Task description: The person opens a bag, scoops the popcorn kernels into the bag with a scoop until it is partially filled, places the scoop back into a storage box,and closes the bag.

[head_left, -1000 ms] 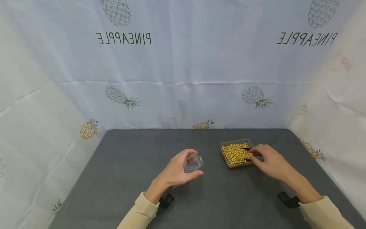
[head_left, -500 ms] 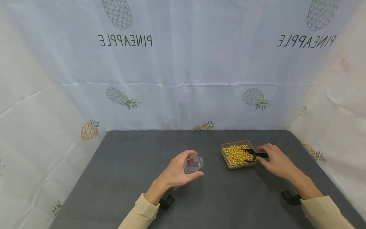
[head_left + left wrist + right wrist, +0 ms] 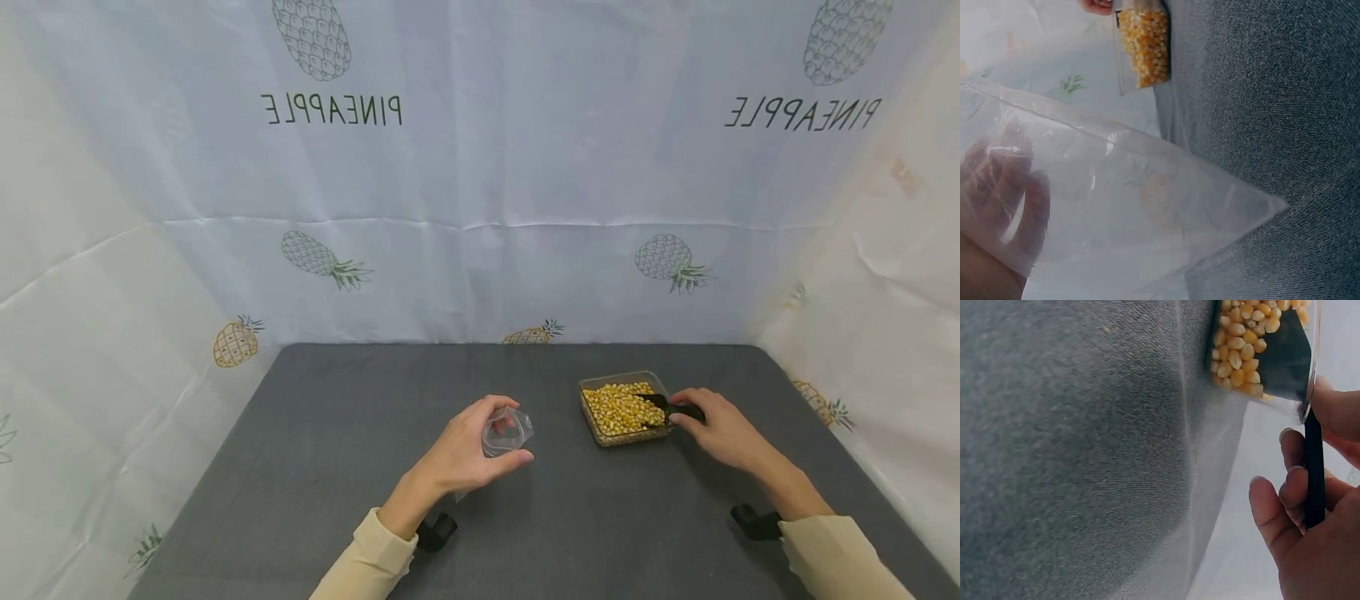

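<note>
My left hand (image 3: 465, 450) holds a clear plastic bag (image 3: 504, 435) with its mouth spread between thumb and fingers. In the left wrist view the bag (image 3: 1129, 194) hangs down to a pointed corner, and nothing shows inside it. To the right, a clear rectangular container (image 3: 630, 439) holds yellow corn kernels (image 3: 617, 407). My right hand (image 3: 726, 433) grips the handle of a black scoop (image 3: 660, 403) at the container's right side. In the right wrist view the handle (image 3: 1314, 481) passes between thumb and fingers, and the scoop's blade (image 3: 1282, 359) dips among the kernels (image 3: 1238, 359).
Both hands work above a dark grey cloth-covered table (image 3: 337, 433). A pale curtain (image 3: 465, 167) with pineapple prints stands behind it and on both sides. Black straps (image 3: 437, 532) sit at the wrists.
My right hand has drawn back to the right from over the container, so the scoop's handle now shows. The left hand and bag have stayed about in place.
</note>
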`<state>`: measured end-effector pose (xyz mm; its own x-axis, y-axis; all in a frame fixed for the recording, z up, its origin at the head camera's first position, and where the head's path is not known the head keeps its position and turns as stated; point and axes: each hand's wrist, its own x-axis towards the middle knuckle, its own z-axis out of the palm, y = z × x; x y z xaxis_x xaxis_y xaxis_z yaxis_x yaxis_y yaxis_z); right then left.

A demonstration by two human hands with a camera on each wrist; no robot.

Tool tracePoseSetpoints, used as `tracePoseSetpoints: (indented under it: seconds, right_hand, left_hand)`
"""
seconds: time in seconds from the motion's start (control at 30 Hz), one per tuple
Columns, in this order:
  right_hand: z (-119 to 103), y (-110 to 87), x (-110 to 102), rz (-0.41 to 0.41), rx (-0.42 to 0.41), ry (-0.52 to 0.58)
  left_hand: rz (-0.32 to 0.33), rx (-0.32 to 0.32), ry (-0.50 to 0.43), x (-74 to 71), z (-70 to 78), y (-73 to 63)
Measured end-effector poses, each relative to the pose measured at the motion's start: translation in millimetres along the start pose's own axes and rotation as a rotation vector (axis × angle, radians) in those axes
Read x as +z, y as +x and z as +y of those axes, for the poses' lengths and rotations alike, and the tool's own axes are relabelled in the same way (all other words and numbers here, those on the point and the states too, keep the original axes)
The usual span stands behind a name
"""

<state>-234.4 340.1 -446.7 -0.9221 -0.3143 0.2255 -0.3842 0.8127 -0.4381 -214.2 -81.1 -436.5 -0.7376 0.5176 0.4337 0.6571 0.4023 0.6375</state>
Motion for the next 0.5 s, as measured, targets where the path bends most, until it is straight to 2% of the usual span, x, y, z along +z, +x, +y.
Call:
tracePoseSetpoints:
  seconds: [0.27, 0.5]
  right_hand:
    - [0.9, 2.4, -3.6, -0.067, 0.072, 0.054]
    - [-1.4, 6.4, -4.2, -0.089, 0.103, 0.039]
  left_hand:
    - [-0.004, -0.012, -0.009, 2.3, -1.0, -0.3]
    - [-0.013, -0.029, -0.017, 2.5, -1.8, -0.9]
